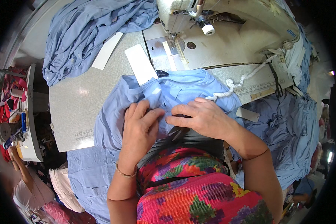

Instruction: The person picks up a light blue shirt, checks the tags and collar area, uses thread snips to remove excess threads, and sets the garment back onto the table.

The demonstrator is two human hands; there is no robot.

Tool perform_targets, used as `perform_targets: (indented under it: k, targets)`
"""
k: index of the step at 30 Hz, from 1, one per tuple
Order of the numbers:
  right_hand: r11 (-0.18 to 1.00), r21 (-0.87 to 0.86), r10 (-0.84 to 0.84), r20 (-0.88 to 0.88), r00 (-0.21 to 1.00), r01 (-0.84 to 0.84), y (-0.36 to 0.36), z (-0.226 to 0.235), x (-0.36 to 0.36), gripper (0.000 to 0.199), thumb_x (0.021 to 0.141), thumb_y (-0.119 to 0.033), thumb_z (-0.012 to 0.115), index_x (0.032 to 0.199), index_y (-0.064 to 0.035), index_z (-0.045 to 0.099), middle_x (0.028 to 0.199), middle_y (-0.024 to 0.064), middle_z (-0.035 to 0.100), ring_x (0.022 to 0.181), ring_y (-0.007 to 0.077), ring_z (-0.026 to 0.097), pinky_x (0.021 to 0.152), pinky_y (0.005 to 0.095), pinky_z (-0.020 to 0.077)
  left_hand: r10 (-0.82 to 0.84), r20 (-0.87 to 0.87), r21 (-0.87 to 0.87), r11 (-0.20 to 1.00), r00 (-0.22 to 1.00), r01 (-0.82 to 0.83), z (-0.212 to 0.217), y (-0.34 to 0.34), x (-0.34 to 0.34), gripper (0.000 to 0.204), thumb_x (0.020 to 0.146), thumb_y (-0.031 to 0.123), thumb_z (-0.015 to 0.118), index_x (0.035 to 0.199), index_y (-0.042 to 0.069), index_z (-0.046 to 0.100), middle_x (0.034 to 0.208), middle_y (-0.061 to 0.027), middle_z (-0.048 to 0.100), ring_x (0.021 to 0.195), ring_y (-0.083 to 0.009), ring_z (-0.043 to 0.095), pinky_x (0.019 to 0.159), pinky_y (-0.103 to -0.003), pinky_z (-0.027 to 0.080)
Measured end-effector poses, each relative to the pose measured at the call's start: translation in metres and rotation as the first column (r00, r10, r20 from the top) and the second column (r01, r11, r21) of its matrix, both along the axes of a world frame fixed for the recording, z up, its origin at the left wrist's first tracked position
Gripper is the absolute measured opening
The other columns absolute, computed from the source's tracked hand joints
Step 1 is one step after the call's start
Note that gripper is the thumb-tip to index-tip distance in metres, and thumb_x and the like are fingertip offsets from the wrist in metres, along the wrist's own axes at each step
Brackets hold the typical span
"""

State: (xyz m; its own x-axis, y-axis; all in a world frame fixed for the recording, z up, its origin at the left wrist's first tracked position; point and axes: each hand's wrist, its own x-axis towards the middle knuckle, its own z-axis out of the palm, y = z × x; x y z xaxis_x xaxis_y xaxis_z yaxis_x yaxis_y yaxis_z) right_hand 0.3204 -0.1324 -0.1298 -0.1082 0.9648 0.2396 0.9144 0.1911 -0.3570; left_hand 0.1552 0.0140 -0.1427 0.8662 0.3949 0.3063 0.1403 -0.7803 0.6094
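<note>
A light blue garment [175, 91] lies on the grey sewing table [74, 100], spreading over its near edge toward me. My left hand [140, 127] presses and pinches a fold of this cloth near the table's front edge. My right hand [199, 115] meets it fingertip to fingertip, also gripping the blue fabric. A small dark label [161, 73] sits at the garment's far edge, just below the needle [172, 37] of the cream sewing machine [227, 26].
A heap of blue garments [89, 30] lies at the table's far left, more blue cloth [291, 130] hangs at right. White card strips [140, 63] lie near the needle plate. A white cord [246, 78] crosses the table. A side shelf [30, 123] with spools stands left.
</note>
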Motion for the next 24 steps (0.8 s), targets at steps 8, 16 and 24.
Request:
perform_targets:
  k: [8,16,24]
  targets:
    - [1.000,-0.005,0.010,-0.004,1.000,-0.010,-0.003,0.000,0.001,0.028,0.082,-0.013,0.053,0.109,-0.0151,0.062,0.106,0.0015,0.057,0.082,0.0189,0.060,0.073,0.0341,0.0450,-0.015,-0.048,-0.040,0.999,0.999,0.013,0.008,0.001,0.005,0.012,0.075,0.007,0.069,0.086,0.005,0.065,0.082,-0.0063,0.052,0.081,-0.0266,0.051,0.073,-0.037,0.040]
    - [1.000,0.014,0.009,0.037,0.999,-0.010,-0.004,0.001,0.000,0.028,0.081,-0.012,0.053,0.107,-0.0152,0.062,0.107,0.0014,0.057,0.079,0.0179,0.060,0.073,0.0333,0.0447,0.042,-0.152,-0.275,0.958,0.987,-0.084,0.016,0.003,0.014,0.008,0.073,0.005,0.068,0.080,0.001,0.066,0.076,-0.0084,0.051,0.075,-0.0280,0.055,0.069,-0.037,0.040]
    - [0.999,0.034,0.001,0.025,1.000,-0.002,-0.004,-0.002,0.000,0.028,0.081,-0.012,0.053,0.107,-0.0154,0.063,0.107,0.0007,0.058,0.078,0.0175,0.059,0.072,0.0330,0.0447,0.034,-0.108,-0.212,0.976,0.994,-0.056,0.012,0.003,0.015,0.007,0.072,0.003,0.068,0.079,0.001,0.065,0.073,-0.0090,0.050,0.068,-0.0280,0.054,0.062,-0.038,0.041]
